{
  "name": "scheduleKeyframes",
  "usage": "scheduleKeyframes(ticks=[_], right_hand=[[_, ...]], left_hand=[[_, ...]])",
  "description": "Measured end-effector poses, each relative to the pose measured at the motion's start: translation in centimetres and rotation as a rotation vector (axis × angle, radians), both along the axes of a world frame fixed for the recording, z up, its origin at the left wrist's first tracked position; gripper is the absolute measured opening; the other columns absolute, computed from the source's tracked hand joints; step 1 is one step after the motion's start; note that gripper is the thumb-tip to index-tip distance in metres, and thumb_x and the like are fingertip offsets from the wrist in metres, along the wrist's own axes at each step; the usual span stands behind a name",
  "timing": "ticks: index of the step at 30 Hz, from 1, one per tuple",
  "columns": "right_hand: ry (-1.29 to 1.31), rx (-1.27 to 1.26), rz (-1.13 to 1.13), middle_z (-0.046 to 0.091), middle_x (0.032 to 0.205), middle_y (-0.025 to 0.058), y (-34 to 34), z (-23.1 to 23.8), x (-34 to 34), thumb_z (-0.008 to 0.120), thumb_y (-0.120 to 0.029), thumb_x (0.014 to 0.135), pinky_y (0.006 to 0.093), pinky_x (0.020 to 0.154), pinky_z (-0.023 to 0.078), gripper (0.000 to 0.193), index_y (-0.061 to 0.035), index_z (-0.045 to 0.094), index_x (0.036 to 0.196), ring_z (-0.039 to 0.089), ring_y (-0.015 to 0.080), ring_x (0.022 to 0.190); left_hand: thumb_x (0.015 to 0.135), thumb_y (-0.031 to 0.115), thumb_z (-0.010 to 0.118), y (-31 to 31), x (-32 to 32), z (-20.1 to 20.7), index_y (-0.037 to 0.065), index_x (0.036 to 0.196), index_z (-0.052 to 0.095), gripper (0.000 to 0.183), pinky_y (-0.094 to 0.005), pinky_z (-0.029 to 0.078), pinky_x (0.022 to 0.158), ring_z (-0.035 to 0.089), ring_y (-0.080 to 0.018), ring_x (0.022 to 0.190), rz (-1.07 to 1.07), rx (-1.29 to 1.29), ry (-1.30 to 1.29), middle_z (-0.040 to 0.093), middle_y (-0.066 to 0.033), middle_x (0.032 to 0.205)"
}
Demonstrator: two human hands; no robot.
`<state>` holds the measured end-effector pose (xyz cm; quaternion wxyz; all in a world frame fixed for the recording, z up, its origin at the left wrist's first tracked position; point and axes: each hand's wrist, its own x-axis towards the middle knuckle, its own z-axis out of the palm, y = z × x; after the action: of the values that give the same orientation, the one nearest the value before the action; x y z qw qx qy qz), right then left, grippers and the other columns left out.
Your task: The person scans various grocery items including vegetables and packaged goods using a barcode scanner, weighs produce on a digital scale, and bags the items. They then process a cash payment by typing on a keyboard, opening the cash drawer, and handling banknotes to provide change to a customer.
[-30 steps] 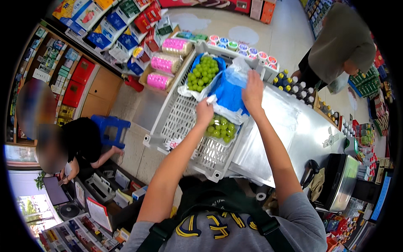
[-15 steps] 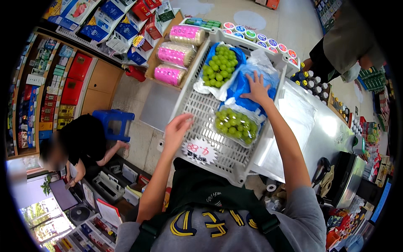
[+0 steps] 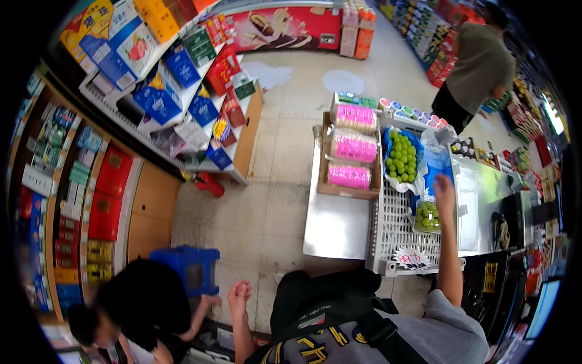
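A white slotted plastic crate (image 3: 391, 227) stands at the right of centre. One bunch of green grapes (image 3: 401, 159) lies in it on blue and white wrapping, and more green grapes (image 3: 427, 215) sit nearer in a clear pack. My right hand (image 3: 444, 189) is over blue wrapping (image 3: 434, 165) at the crate's right side; motion blurs its fingers, and whether it grips the wrapping cannot be made out. Far to the left, my left hand (image 3: 240, 293) hangs above the floor, its fingers loosely bent and holding nothing. A white starburst price card (image 3: 411, 259) lies at the crate's near end.
Pink-labelled packs (image 3: 353, 147) fill a cardboard box (image 3: 348, 189) left of the crate, on a metal table (image 3: 336, 227). One person (image 3: 142, 303) sits low at the left by a blue stool (image 3: 193, 267); another person (image 3: 479, 60) stands at the far right. Shelves line the left.
My view has swung left and up, so the crate appears farther right and smaller. My left hand has moved away from the crate. At the far right, the standing person shows more fully.
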<state>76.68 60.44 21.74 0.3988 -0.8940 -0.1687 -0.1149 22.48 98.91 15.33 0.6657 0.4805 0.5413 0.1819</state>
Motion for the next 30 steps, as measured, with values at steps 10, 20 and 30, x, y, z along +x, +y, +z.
scheduleKeyframes(ticks=[10, 20, 30], right_hand=[[0.178, -0.536, 0.527, 0.055, 0.108, 0.0119, 21.0, 0.1, -26.6, 0.069, -0.02, 0.069, 0.0407, 0.09, 0.038, 0.043, -0.0067, 0.056, 0.108, 0.048, 0.029, 0.107], [0.313, -0.746, 0.356, 0.017, 0.145, 0.0174, 34.2, -8.9, -24.3, 0.072, -0.049, 0.058, 0.0673, 0.1, 0.009, 0.087, -0.01, 0.042, 0.13, 0.008, 0.0438, 0.133], [0.269, -0.522, 0.252, 0.036, 0.137, 0.0131, 33.0, -7.4, -19.1, 0.067, -0.022, 0.069, 0.042, 0.104, 0.028, 0.067, -0.0066, 0.038, 0.128, 0.037, 0.0267, 0.125]], left_hand=[[0.087, 0.008, 0.056, 13.5, 19.8, 1.0, 0.001, 0.113, 0.053, 0.027, -0.0202, 0.046, 0.073, 0.058, -0.0104, 0.091, -0.782, 0.057, -0.291, 0.061, -0.0068, 0.103], [0.084, 0.021, 0.057, 36.6, 16.9, -18.5, 0.008, 0.092, 0.063, 0.017, -0.0263, 0.045, 0.055, 0.057, -0.0106, 0.063, -0.648, 0.268, 0.3, 0.06, -0.0016, 0.069], [0.084, 0.017, 0.054, 40.3, 10.4, -22.7, 0.004, 0.089, 0.06, 0.015, -0.0347, 0.05, 0.052, 0.061, -0.0219, 0.062, -0.661, -0.438, 0.7, 0.062, -0.0086, 0.073]])
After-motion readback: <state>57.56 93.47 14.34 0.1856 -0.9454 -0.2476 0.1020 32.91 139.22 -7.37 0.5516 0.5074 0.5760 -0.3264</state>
